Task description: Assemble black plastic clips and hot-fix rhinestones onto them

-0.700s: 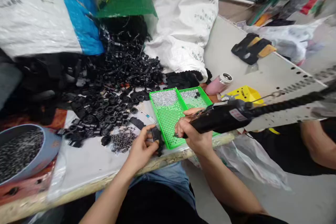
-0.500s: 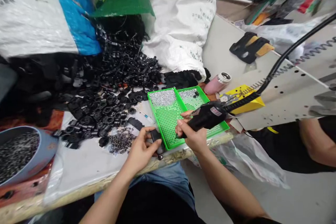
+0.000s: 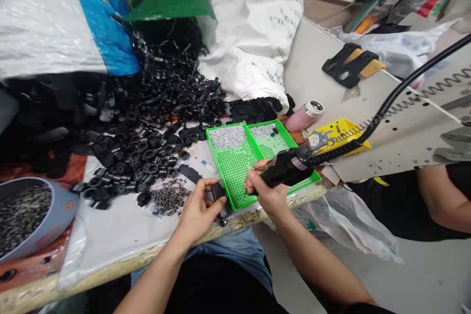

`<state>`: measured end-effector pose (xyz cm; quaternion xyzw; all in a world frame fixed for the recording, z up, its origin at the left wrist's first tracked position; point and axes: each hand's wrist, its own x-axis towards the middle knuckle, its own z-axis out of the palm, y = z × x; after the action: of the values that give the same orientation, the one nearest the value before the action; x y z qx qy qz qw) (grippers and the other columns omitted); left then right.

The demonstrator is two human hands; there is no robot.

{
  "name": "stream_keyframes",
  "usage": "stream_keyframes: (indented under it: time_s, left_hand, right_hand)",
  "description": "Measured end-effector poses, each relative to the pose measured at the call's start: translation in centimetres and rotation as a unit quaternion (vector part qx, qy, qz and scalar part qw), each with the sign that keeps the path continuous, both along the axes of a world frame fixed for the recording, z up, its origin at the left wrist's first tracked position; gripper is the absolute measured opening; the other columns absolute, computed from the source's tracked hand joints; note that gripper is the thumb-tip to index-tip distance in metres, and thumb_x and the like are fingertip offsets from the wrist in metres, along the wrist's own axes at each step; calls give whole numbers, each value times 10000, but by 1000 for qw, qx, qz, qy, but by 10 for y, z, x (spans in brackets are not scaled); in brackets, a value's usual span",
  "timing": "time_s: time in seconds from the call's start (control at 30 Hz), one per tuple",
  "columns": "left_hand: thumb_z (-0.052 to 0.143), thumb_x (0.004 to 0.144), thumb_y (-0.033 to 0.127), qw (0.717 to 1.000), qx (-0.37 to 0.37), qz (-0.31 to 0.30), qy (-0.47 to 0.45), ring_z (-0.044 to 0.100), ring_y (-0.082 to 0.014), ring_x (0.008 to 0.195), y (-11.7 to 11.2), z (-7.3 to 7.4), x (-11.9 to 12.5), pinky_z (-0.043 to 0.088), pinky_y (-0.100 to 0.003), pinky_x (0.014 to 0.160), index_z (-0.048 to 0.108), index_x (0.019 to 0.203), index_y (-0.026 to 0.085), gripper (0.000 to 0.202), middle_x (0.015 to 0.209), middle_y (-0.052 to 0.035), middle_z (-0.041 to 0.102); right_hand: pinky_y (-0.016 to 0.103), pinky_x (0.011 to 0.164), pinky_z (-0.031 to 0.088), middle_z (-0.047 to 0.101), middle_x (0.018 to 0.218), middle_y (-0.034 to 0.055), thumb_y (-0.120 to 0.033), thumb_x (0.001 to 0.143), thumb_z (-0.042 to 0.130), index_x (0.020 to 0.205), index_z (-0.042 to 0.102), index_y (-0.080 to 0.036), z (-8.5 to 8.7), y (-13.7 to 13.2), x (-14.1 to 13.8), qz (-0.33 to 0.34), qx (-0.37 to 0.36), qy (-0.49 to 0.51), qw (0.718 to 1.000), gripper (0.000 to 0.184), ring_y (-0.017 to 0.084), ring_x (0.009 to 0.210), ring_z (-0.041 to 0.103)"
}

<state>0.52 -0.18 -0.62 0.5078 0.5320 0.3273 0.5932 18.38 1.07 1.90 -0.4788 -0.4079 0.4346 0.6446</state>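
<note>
Cable (image 3: 385, 103) swung up behind tool (image 3: 285, 169) in closed right hand (image 3: 271, 195); left hand (image 3: 197, 208) pinches black part (image 3: 218, 193), likely steadied for work.

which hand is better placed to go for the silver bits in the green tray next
Probably the right hand: it holds a black tool over the green tray, while the left hand is busy holding a black part beside the tray.

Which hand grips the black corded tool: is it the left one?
No, the right hand grips the black corded tool, while the left hand holds a black part beside the green tray.
</note>
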Motion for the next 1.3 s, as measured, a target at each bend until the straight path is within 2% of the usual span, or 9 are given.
stream_keyframes:
  time_s: [0.2, 0.37, 0.57, 0.8, 1.0, 1.1, 1.17, 1.23, 1.3]
  left_hand:
    - [687, 834, 405, 1000, -1, -15, -6, 582, -121, 538, -1, -5, -2, 457, -221, 452, 547, 1159, 237, 392, 802, 32, 636]
    - [703, 835, 399, 1000, 6, -14, -14, 558, -122, 515, -2, -4, -2, 431, -224, 463, 561, 1130, 236, 366, 728, 48, 604]
    - [712, 828, 376, 1000, 7, -10, -12, 544, -130, 501, -2, -5, -2, 404, -229, 460, 569, 1143, 235, 373, 683, 55, 589]
    - [677, 828, 320, 1000, 15, -2, -10, 485, -116, 496, -3, -5, 2, 381, -222, 461, 559, 1100, 219, 313, 657, 74, 523]
    - [645, 843, 304, 999, 43, -19, 0, 466, -123, 548, -3, -2, 1, 386, -233, 513, 553, 1114, 200, 305, 695, 57, 522]
    - [666, 828, 326, 1000, 26, -17, -2, 497, -120, 569, -4, -2, 2, 410, -239, 528, 539, 1137, 199, 358, 792, 25, 574]
    - [681, 815, 363, 1000, -3, -9, -21, 526, -112, 581, -6, 1, 2, 431, -242, 522, 517, 1168, 196, 424, 917, -14, 599]
    - [694, 807, 401, 998, -37, 1, -56, 560, -105, 614, -7, 6, -1, 462, -246, 535, 495, 1210, 196, 494, 1068, -63, 590]
    - [716, 799, 409, 994, -55, 10, -92, 576, -99, 665, -8, 15, -11, 498, -250, 585, 476, 1266, 209, 562, 1174, -90, 559]
  right_hand:
    - [255, 493, 474, 578, 523, -120, -240, 855, 700, 992, 519, -236, 17, -2, -4, 5, 37, -3, 999, 227, 92, 435, 542]
    - [261, 479, 477, 575, 528, -121, -228, 851, 691, 1002, 509, -251, 35, 12, -31, 50, 81, 51, 994, 238, 98, 422, 535]
    - [279, 497, 486, 559, 501, -122, -320, 824, 731, 973, 496, -246, 26, 27, -53, 75, 38, 31, 996, 288, 103, 410, 520]
    - [280, 451, 459, 466, 466, -118, -479, 785, 758, 764, 469, -242, 17, 28, -54, 103, 8, 6, 995, 374, 98, 390, 482]
    - [271, 439, 443, 483, 492, -117, -484, 795, 756, 843, 528, -240, 16, 24, -56, 124, 31, 9, 992, 338, 91, 380, 468]
    - [282, 482, 471, 523, 524, -114, -427, 808, 765, 977, 543, -245, 20, 28, -45, 91, 56, 12, 994, 333, 104, 413, 504]
    - [296, 537, 493, 552, 560, -99, -391, 825, 762, 999, 557, -242, 25, 35, -28, 19, 77, -12, 997, 308, 114, 464, 540]
    - [325, 622, 519, 591, 634, -65, -376, 824, 770, 978, 592, -225, 31, 42, -6, -62, 87, -71, 992, 280, 130, 547, 585]
    - [386, 760, 540, 648, 802, 3, -369, 789, 805, 974, 630, -202, 38, 45, 14, -98, 81, -156, 980, 305, 180, 728, 649]
